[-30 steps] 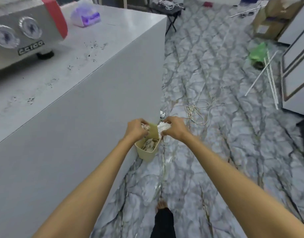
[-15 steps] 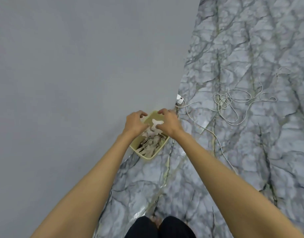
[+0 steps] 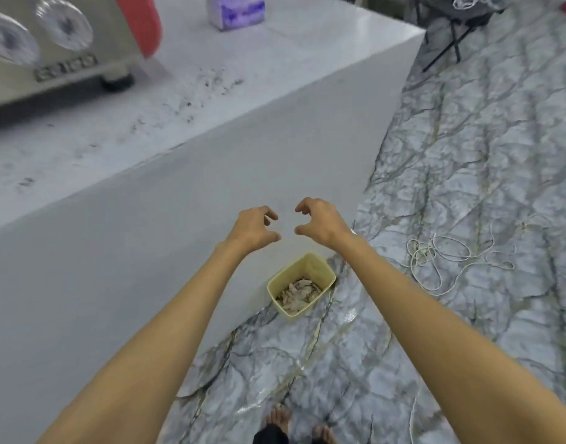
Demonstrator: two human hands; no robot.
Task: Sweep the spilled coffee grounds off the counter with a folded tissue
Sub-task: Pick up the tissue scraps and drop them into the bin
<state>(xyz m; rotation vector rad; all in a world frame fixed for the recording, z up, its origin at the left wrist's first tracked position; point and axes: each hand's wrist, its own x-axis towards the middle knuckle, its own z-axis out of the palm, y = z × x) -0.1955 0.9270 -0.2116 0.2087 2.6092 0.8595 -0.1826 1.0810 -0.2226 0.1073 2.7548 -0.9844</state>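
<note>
Empty, curled hands (image 3: 288, 224) above yellow bin (image 3: 301, 284) beside counter (image 3: 275, 129)

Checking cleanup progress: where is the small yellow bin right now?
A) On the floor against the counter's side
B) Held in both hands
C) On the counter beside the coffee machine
A: the yellow bin stands on the marble floor against the counter side, below both empty hands.

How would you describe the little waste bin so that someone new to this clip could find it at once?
Start at the long white counter and follow its side wall down to the marbled floor. There, right against the wall's foot and below the two empty hands, stands a small pale yellow bin holding crumpled tissues. It is the only container on the floor; a loose white cord lies to its right.
</note>
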